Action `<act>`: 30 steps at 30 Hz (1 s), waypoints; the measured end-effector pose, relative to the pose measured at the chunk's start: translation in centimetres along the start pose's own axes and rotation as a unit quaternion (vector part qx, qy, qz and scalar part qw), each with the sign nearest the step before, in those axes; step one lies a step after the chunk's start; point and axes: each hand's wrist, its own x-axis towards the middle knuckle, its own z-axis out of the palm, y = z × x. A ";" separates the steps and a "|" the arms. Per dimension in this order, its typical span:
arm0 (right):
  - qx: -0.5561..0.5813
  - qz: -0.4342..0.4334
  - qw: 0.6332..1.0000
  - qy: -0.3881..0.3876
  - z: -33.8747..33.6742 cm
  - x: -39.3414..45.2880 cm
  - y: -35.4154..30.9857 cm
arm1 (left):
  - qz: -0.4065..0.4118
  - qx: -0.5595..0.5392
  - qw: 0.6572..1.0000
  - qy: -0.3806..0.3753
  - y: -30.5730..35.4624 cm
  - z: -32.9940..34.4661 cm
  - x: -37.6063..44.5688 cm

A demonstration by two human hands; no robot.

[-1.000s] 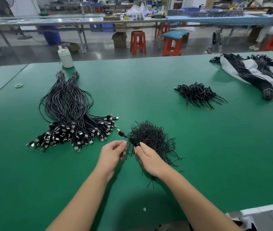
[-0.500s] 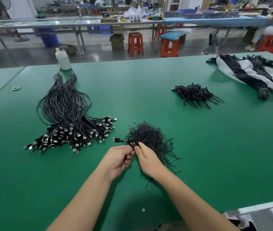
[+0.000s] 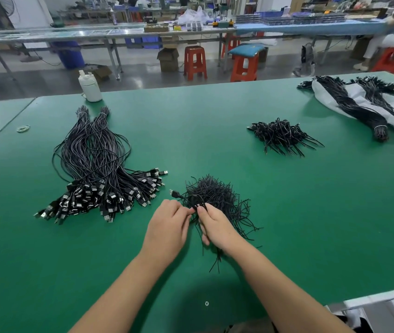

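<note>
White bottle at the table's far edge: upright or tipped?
Upright. The white bottle stands on its base on the green table, cap pointing up.

White bottle (image 3: 91, 88) at the green table's (image 3: 215, 104) far edge, rubber band (image 3: 23, 128) leftward, orange stool (image 3: 194, 62) beyond

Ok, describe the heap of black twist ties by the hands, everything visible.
The heap of black twist ties is a loose, bristly mound of thin, short, wire-like strands lying on the green table, ends sticking out all ways. The right hand rests on its near edge and pinches strands; the left hand pinches beside it, apparently holding the USB cable whose plug pokes out at the heap's left.
</note>
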 end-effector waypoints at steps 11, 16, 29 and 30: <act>0.103 0.081 0.980 -0.152 -0.5 -0.6 -0.9 | -0.074 -0.162 0.980 -0.088 -0.3 -1.6 1.3; -0.255 -0.064 0.958 -0.115 -0.9 -0.6 -1.4 | -0.220 -0.193 0.949 -0.120 0.2 -1.8 2.1; -0.413 -0.206 0.887 0.001 -1.3 -1.0 -1.0 | -0.406 -0.316 0.841 -0.168 0.1 -1.5 2.8; -0.420 -0.210 0.883 -0.002 -1.3 -1.0 -1.0 | -0.414 -0.326 0.832 -0.174 0.0 -1.6 2.8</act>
